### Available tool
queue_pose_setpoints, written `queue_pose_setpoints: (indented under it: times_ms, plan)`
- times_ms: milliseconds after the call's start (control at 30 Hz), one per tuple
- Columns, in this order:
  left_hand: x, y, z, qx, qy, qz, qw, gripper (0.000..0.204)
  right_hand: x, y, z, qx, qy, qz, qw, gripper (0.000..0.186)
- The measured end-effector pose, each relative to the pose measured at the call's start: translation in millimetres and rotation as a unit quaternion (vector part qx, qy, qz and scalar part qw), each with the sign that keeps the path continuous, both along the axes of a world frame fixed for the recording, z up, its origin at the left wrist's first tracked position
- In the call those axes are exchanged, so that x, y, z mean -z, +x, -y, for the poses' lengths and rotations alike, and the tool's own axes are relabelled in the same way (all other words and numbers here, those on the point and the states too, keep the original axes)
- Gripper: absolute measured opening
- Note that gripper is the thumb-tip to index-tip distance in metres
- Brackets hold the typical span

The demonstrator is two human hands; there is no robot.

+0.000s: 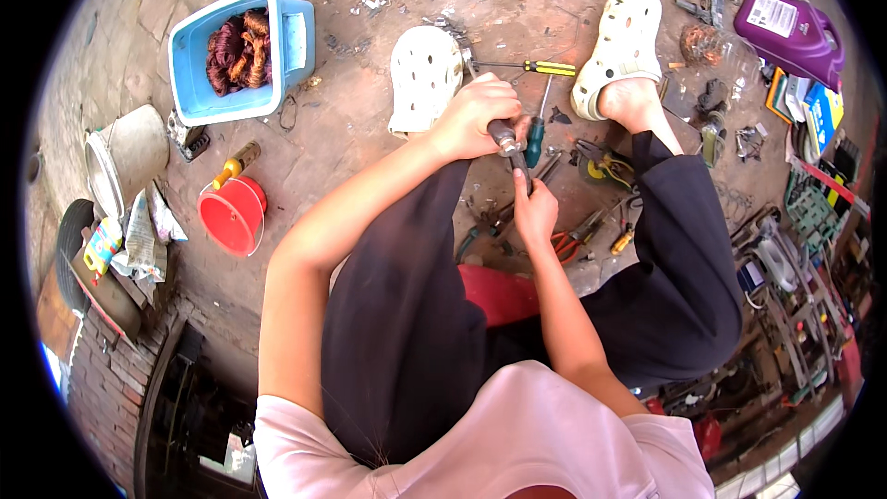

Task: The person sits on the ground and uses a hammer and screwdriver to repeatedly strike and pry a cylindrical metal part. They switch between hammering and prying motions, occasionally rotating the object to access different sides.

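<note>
Between my knees, my left hand (473, 120) is closed around a brown-and-metal cylindrical piece (502, 135), whose rounded end sticks out by the thumb. Just below it, my right hand (536, 211) grips a dark bar-like tool (521, 166), its upper end against that piece. Exactly what kind either thing is, my fingers hide. A teal-handled screwdriver (536, 141) lies on the ground beside my left hand. Farther off is a screwdriver with a yellow-and-black handle (549, 67). Yellow-and-black pliers (605, 169) and red-handled pliers (577, 237) lie to the right of my hands.
At the left stand a blue tub (177, 69) holding reddish-brown coils (238, 51), a red bucket (231, 215) and a whitish bucket (134, 152). A purple jug (788, 32) stands far right, above piled metal parts (785, 277). My feet, in white clogs (425, 79), flank scattered debris.
</note>
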State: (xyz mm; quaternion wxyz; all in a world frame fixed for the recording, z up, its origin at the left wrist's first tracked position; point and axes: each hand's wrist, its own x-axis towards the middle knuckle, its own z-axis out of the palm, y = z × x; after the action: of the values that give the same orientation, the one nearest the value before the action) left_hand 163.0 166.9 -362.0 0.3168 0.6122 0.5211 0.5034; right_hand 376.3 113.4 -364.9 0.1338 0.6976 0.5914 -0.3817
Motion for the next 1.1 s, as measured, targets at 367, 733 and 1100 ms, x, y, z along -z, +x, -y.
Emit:
queue_pose_setpoints:
  times_ms: [367, 733, 1100]
  plan:
    - [1.4, -2.2, 2.8, 0.025, -0.023, -0.015, 0.999, 0.025, 12.8, 4.8, 3.7, -0.008, 0.007, -0.007, 1.0, 0.061]
    - [0.2, -1.0, -4.8, 0.005, -0.02, 0.002, 1.0, 0.022, 2.5, -1.4, -2.2, -0.025, -0.025, 0.009, 0.999, 0.057]
    - [-34.8, -3.6, 10.5, 0.092, 0.052, 0.012, 0.994, 0.026, 4.9, -67.2, -96.1, -0.211, 0.244, -0.263, 0.909, 0.031]
